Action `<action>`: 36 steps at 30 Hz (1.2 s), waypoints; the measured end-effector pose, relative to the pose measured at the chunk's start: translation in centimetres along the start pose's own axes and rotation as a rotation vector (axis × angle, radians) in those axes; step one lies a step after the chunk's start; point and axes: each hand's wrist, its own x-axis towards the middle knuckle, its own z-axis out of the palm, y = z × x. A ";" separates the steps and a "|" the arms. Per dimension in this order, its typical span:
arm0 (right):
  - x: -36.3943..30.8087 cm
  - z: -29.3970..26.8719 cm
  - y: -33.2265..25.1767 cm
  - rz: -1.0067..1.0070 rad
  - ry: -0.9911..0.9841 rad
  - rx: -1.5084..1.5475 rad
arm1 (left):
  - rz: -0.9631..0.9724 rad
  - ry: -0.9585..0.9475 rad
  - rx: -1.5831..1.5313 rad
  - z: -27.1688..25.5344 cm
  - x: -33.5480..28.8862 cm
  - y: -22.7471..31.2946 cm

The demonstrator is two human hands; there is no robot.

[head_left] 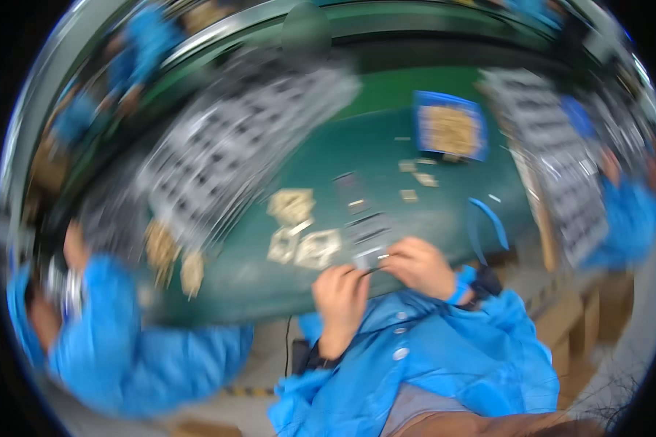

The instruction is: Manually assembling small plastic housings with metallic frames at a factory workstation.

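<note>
Just over the near edge of the green table, my left hand [340, 306] and my right hand [423, 271] are close together. Their fingertips pinch a small, thin dark piece [374, 270] between them, too blurred to name. Right beyond the fingers lie flat dark rectangular pieces [370, 230] on a pale backing. To the left of these, small heaps of cream-coloured pieces [318, 248] rest on the green top. A blue band circles my right wrist.
A blue bin [420, 135] of beige bits stands far right on the green table [386, 156]. A blue strap [494, 218] lies nearer. Clear trays with dark parts stand at left [215, 138] and right [547, 146]. Blue-sleeved co-workers sit left [116, 342] and right [623, 226].
</note>
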 end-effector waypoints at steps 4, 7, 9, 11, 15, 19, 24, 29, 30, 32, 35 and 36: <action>-1.8 -0.6 0.6 0.029 0.047 0.012 | -0.012 -0.093 -0.024 0.5 0.5 1.1; -2.6 0.3 0.8 0.032 0.106 0.044 | -0.005 -0.099 -0.068 0.6 -0.1 1.2; -2.9 1.1 0.7 0.033 0.144 0.036 | 0.008 -0.126 -0.041 0.5 -0.2 1.1; -3.3 1.4 0.5 0.048 0.184 0.025 | 0.000 -0.136 -0.016 0.3 -0.6 0.8; -3.5 1.9 0.5 0.020 0.208 -0.055 | 0.027 -0.128 0.018 0.7 -0.5 0.4; -2.6 2.2 0.9 -0.027 0.203 -0.129 | 0.038 -0.151 0.208 -0.3 0.0 0.5; -2.3 3.0 1.3 0.041 0.270 0.006 | -0.052 -0.171 0.194 0.1 0.3 -0.1; -1.9 3.5 1.3 0.155 0.260 0.039 | -0.193 -0.229 0.255 0.5 0.5 0.1; -1.7 3.5 1.3 0.195 0.247 0.044 | -0.206 -0.216 0.224 0.6 0.7 0.2; -1.5 3.2 1.0 0.229 0.229 0.069 | -0.230 -0.200 0.196 0.7 0.9 0.4; -0.9 2.4 0.5 0.308 0.158 0.088 | -0.275 -0.228 0.140 0.8 1.0 0.2; -0.7 2.1 0.4 0.355 0.108 0.083 | -0.285 -0.223 0.138 0.7 1.1 0.0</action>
